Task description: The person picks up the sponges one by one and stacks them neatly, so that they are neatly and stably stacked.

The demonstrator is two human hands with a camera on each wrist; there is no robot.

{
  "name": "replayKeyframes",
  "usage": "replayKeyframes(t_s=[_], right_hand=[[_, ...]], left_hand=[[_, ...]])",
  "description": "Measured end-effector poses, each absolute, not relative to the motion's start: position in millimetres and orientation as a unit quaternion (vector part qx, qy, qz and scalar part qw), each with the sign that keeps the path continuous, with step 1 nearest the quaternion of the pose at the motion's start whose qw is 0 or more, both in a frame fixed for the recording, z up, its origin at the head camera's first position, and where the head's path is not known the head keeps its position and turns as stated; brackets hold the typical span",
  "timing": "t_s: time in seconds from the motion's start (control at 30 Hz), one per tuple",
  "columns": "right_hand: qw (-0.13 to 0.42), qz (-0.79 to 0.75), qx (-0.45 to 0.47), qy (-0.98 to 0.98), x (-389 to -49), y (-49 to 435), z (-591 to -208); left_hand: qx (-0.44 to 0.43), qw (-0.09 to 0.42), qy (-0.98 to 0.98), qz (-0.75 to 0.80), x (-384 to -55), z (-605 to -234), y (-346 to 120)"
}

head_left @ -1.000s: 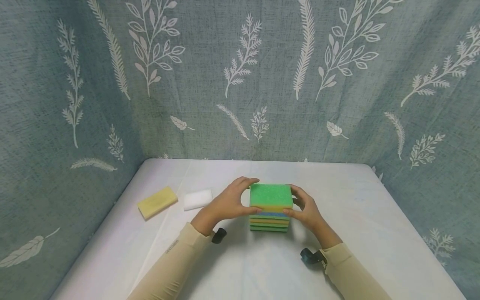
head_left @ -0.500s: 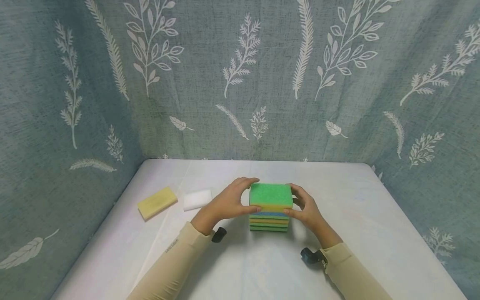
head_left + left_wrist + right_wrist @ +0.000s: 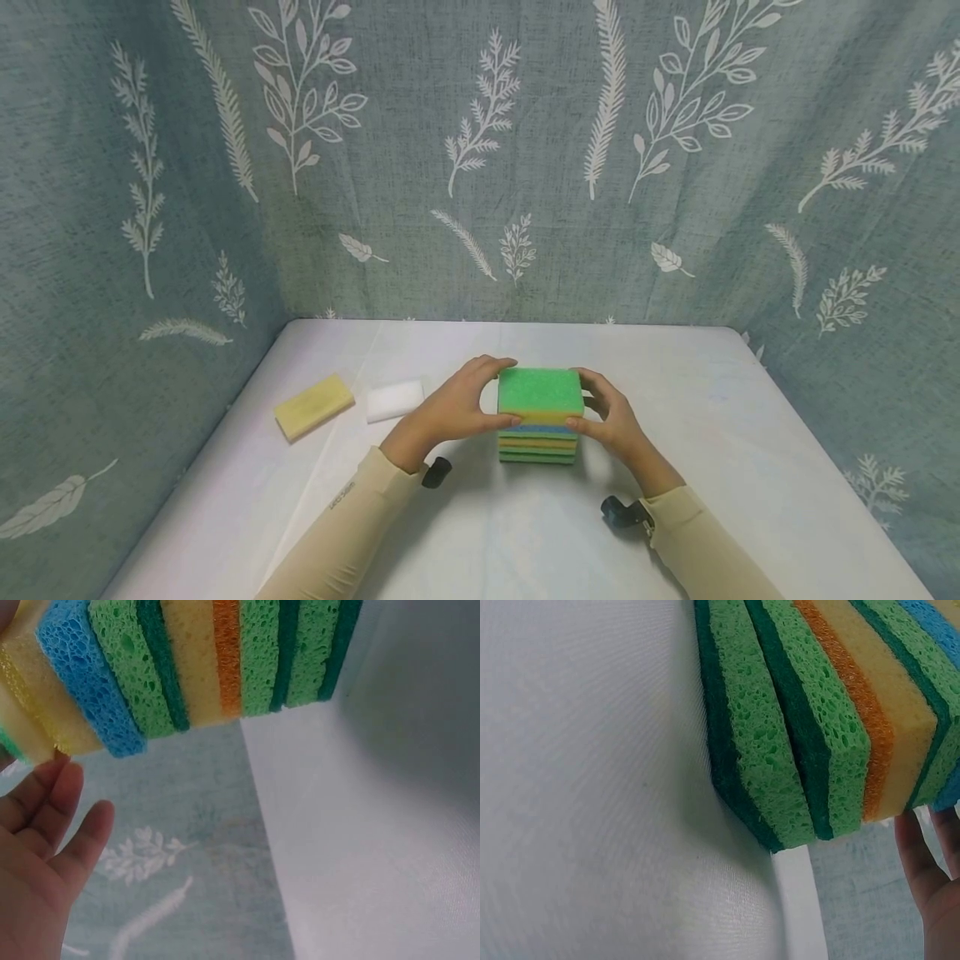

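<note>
A stack of sponges (image 3: 537, 446) stands on the white table, topped by a green-faced yellow sponge (image 3: 540, 390). My left hand (image 3: 467, 400) grips the top sponge's left end, thumb on the front and fingers behind. On the right end, my right hand (image 3: 611, 417) holds it in the same way. Lower layers show in the left wrist view: a blue sponge (image 3: 90, 675), green ones and a yellow one with an orange scouring face (image 3: 227, 660). In the right wrist view, fingertips (image 3: 907, 829) touch the back of the stack, and the bottom green sponge (image 3: 761, 735) lies against the table.
On the left of the table (image 3: 675, 367) lie a yellow sponge (image 3: 313, 407), set at an angle, and a white sponge (image 3: 394, 400) beside my left wrist. A leaf-patterned blue-green curtain (image 3: 555, 167) hangs behind the table and along both sides.
</note>
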State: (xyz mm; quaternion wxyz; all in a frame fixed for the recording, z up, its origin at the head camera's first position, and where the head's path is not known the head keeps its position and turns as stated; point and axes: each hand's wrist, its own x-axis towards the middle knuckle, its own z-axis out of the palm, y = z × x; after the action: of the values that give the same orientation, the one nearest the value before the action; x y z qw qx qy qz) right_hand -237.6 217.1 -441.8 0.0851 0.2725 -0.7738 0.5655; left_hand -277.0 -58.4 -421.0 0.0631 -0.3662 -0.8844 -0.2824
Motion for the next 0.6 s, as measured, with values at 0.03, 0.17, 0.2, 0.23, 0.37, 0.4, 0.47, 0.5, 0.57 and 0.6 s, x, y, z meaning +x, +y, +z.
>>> replayKeyframes(t_s=[0.03,0.17,0.2,0.23,0.37,0.4,0.47,0.5,0.57,0.6], right_hand=[[0.086,0.565,0.273,-0.774,-237.5,216.8,-441.9],[0.088,0.562,0.275,-0.775,-237.6,216.0,-442.4],[0.088,0.561,0.274,-0.776,-237.5,215.8,-442.3],[0.088,0.560,0.274,-0.777,-237.5,215.6,-442.3],[0.087,0.562,0.268,-0.777,-237.0,214.7,-441.4],[0.086,0.563,0.266,-0.778,-236.9,214.5,-441.1],[0.086,0.565,0.265,-0.776,-236.7,214.6,-440.8],[0.086,0.566,0.265,-0.776,-236.7,214.7,-440.8],[0.086,0.566,0.265,-0.776,-236.7,215.0,-440.8],[0.086,0.565,0.265,-0.776,-236.7,215.2,-440.9]], left_hand=[[-0.366,0.063,-0.884,-0.283,-276.9,-421.3,-58.5],[-0.363,0.060,-0.885,-0.285,-276.4,-422.2,-59.5],[-0.362,0.058,-0.886,-0.283,-276.4,-422.6,-59.7],[-0.362,0.057,-0.886,-0.283,-276.4,-422.9,-59.9],[-0.363,0.057,-0.886,-0.282,-276.8,-423.3,-60.0],[-0.363,0.058,-0.886,-0.281,-276.9,-423.3,-60.1],[-0.363,0.059,-0.887,-0.279,-277.2,-423.0,-59.9],[-0.364,0.059,-0.887,-0.279,-277.2,-423.0,-59.9],[-0.365,0.060,-0.887,-0.276,-277.4,-423.0,-60.0],[-0.365,0.060,-0.887,-0.276,-277.5,-423.0,-60.0]])
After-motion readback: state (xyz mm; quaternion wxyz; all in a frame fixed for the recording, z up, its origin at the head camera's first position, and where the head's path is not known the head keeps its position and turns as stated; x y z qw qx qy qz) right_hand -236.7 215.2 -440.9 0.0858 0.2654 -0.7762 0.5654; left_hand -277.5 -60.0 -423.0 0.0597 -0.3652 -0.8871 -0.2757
